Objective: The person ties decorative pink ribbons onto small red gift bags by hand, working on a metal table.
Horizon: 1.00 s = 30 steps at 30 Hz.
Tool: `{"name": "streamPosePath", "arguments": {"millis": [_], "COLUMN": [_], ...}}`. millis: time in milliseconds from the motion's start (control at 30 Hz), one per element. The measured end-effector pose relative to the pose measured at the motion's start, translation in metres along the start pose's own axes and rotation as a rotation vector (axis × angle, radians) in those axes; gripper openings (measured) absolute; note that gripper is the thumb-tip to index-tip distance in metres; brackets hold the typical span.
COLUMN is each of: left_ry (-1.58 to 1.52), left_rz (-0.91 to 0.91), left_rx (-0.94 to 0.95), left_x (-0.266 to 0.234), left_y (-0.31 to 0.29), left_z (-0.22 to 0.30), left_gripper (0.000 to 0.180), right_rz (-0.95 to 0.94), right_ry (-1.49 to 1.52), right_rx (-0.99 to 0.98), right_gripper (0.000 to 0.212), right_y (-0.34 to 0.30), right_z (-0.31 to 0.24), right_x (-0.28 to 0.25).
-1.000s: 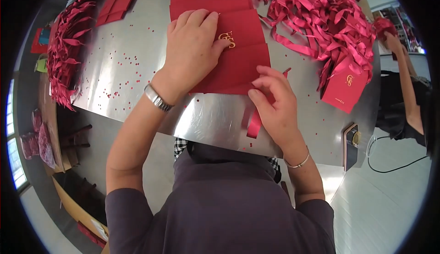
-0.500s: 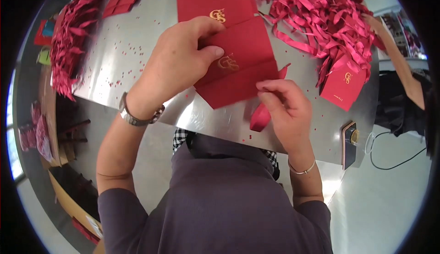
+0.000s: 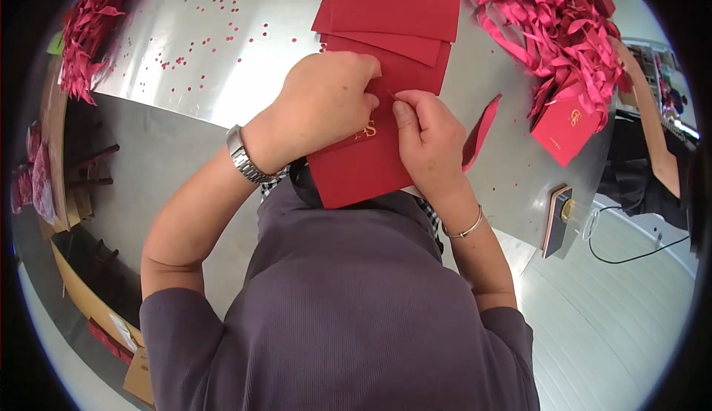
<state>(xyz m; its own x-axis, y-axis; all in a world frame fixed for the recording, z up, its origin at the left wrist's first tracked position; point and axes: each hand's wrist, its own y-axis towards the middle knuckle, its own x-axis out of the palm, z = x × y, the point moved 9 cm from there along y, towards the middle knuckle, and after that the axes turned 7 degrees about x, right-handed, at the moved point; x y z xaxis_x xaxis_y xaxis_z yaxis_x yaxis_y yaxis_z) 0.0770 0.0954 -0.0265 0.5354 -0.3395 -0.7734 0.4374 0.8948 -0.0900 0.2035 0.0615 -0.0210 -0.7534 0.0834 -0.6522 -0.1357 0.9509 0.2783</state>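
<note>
A flat red paper bag (image 3: 354, 172) with a gold emblem lies nearly upright in front of my body, over the table's near edge. My left hand (image 3: 326, 103) is closed on its upper part, fingertips curled and partly hidden against the paper. Close beside them, thumb and forefinger of my right hand (image 3: 434, 140) pinch the thin tip of a red ribbon at the bag's face. The ribbon's broad loose end (image 3: 482, 135) hangs out to the right of that hand. Beyond my hands lies a stack of similar red bags (image 3: 393, 7), overlapping one another.
A heap of bags with pink-red ribbons (image 3: 545, 21) covers the far right, one red bag (image 3: 569, 125) jutting out. Another ribbon bunch (image 3: 93, 33) lies far left. Red paper dots (image 3: 178, 62) dot the metal table (image 3: 170, 103). A phone (image 3: 556, 222) rests at the right edge.
The bag has come closer to my body, away from the stack. My right hand has moved up and inward to the bag's face, close to my left fingertips. The view has shifted slightly.
</note>
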Motion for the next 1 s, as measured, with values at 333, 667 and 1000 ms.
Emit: {"name": "streamPosePath", "arguments": {"millis": [333,667,1000], "left_ry": [-0.530,-0.523,-0.619], "left_rz": [-0.016,0.063,0.058], "left_rx": [-0.102,-0.030,-0.005], "left_x": [0.015,0.015,0.003], "left_y": [-0.003,-0.011,-0.009], "left_z": [-0.018,-0.021,-0.012], "left_gripper": [0.025,0.028,0.028], "right_rz": [-0.027,-0.047,-0.261], "right_ry": [0.030,-0.172,-0.495], "right_rx": [0.043,-0.132,-0.152], "right_gripper": [0.007,0.015,0.017], "right_y": [0.005,0.007,0.038], "right_z": [-0.001,-0.019,-0.037], "right_x": [-0.003,0.001,0.007]}}
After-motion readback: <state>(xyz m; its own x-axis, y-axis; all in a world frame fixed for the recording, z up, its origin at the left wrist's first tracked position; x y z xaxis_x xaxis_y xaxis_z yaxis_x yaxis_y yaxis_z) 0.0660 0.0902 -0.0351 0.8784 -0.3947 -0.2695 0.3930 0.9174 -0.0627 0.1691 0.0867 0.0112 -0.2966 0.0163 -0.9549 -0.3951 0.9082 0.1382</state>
